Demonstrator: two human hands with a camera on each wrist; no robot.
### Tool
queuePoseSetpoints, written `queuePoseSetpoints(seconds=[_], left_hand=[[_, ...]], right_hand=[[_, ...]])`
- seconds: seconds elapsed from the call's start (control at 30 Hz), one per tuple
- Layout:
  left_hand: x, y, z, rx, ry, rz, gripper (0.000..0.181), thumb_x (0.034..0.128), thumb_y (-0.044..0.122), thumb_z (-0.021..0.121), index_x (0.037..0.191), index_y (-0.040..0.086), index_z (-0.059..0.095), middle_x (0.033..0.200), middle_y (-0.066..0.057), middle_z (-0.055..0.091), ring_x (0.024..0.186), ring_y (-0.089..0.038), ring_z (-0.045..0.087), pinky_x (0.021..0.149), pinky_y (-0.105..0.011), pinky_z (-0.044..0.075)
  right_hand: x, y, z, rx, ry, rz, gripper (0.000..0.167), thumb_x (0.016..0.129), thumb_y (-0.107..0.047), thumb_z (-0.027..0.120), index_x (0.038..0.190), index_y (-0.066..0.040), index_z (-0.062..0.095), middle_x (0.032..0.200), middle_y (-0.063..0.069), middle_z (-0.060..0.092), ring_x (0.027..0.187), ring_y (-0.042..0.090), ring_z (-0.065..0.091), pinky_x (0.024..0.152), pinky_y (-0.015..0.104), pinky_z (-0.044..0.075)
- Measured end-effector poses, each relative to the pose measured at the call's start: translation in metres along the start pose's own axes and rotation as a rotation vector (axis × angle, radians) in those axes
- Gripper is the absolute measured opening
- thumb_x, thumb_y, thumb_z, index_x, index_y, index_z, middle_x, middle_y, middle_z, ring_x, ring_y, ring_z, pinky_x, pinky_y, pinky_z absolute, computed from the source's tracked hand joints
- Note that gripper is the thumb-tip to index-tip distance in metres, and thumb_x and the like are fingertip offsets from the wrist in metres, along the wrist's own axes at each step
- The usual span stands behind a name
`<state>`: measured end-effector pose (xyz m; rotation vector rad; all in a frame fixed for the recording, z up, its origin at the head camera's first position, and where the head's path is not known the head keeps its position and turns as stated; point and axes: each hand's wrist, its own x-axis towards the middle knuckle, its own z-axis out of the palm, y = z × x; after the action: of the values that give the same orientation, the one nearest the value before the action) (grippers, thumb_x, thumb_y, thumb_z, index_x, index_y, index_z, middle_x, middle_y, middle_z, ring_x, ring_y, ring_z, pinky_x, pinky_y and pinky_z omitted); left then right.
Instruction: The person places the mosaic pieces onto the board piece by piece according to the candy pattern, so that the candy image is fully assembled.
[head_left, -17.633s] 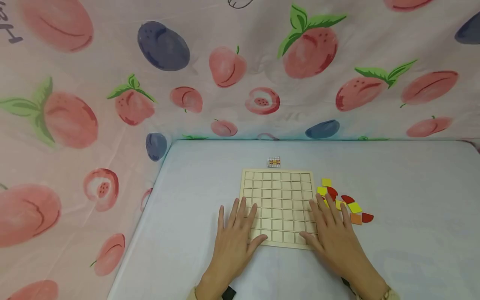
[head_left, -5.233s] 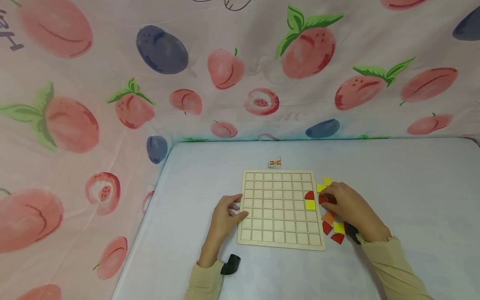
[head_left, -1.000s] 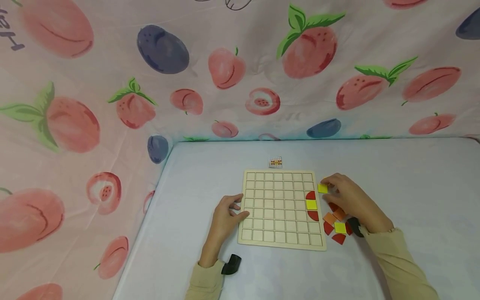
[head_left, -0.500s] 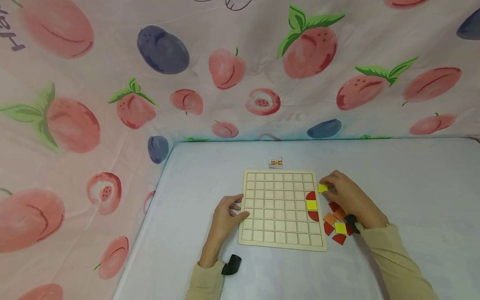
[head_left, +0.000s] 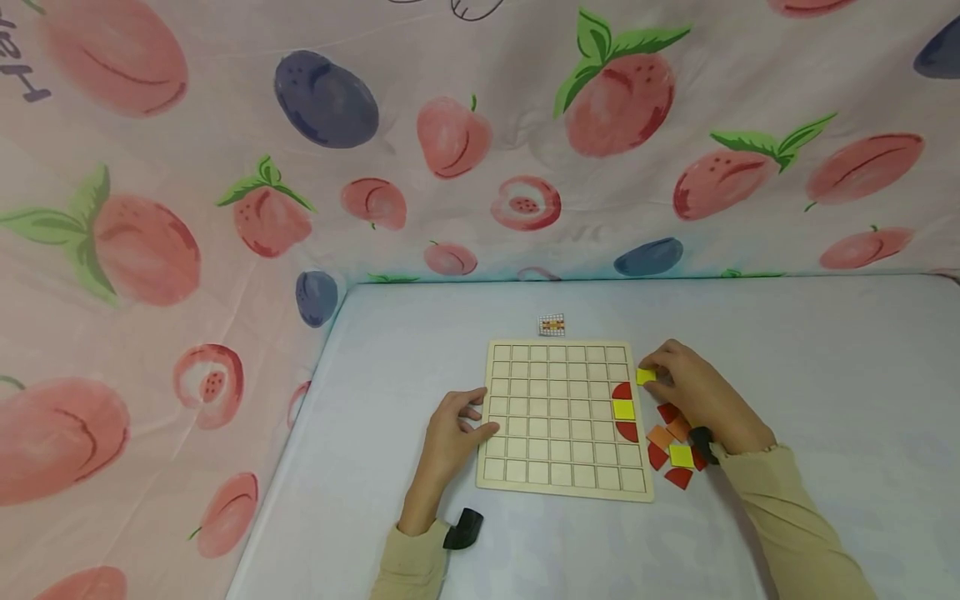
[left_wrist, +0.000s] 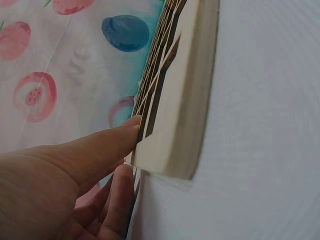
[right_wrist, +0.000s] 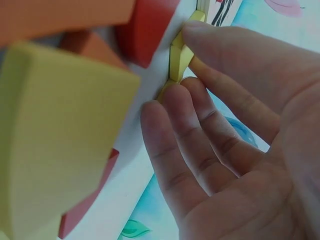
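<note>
A pale wooden grid board (head_left: 555,492) lies on the white table. At its left edge my left hand (head_left: 452,433) holds it, thumb on the rim and fingers bent along the side; the left wrist view shows the thumb (left_wrist: 107,147) against the board's edge (left_wrist: 192,115). Just off the board's upper right side, my right hand (head_left: 690,387) pinches a yellow square tile (head_left: 646,377) with thumb and fingertips. More yellow shows beside the thumb in the right wrist view. In the board's right column sit a red quarter-circle tile (head_left: 622,391), a yellow square (head_left: 624,409) and another red quarter-circle (head_left: 627,431).
Loose orange squares (head_left: 660,437), red quarter-circles (head_left: 678,478) and a yellow square (head_left: 681,456) lie right of the board, partly under the right wrist. A small pattern card (head_left: 552,325) lies beyond the board. Fruit-print cloth (head_left: 525,125) rises behind the table.
A red quarter-circle below the yellow square has joined the board since about five seconds ago. Over the last second my right hand has shifted slightly away from me at the yellow tiles; the left stays.
</note>
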<state>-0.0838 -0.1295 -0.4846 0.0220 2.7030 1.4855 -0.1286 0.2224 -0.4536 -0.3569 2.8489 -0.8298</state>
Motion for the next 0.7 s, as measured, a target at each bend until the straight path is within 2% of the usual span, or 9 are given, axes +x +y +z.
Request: queuePoseSetpoints(seconds=[0.23,0.53,0.7], left_hand=[[-0.001,0.0,0.0,-0.003,0.0,0.016,0.054,0.0798,0.008,0.083,0.131,0.006,0.063,0.112,-0.006,0.061,0.092,-0.016,0.059,0.071,-0.02,0.051],[0.0,0.001,0.0,-0.008,-0.005,0.0,0.056,0.0792,0.007,0.083,0.131,0.006,0.063,0.114,-0.006,0.061,0.092,-0.015,0.058,0.071,-0.019,0.05],[0.0,0.0,-0.001,-0.007,-0.003,0.009,0.055,0.0797,0.007,0.082,0.131,0.006,0.063,0.114,-0.007,0.062,0.093,-0.017,0.059,0.072,-0.02,0.051]], right_hand=[[0.001,0.001,-0.003,0.014,-0.01,0.018,0.028,0.088,-0.007,0.074,0.112,0.005,0.067,0.107,0.017,0.057,0.094,0.03,0.054,0.088,0.051,0.052],[0.001,0.005,-0.011,0.031,-0.015,0.074,0.037,0.089,-0.013,0.073,0.12,0.006,0.063,0.111,0.018,0.055,0.1,0.034,0.051,0.089,0.052,0.051],[-0.003,0.007,-0.014,0.013,-0.027,0.064,0.033,0.088,-0.012,0.074,0.114,0.005,0.065,0.105,0.016,0.059,0.095,0.032,0.053,0.086,0.05,0.052]])
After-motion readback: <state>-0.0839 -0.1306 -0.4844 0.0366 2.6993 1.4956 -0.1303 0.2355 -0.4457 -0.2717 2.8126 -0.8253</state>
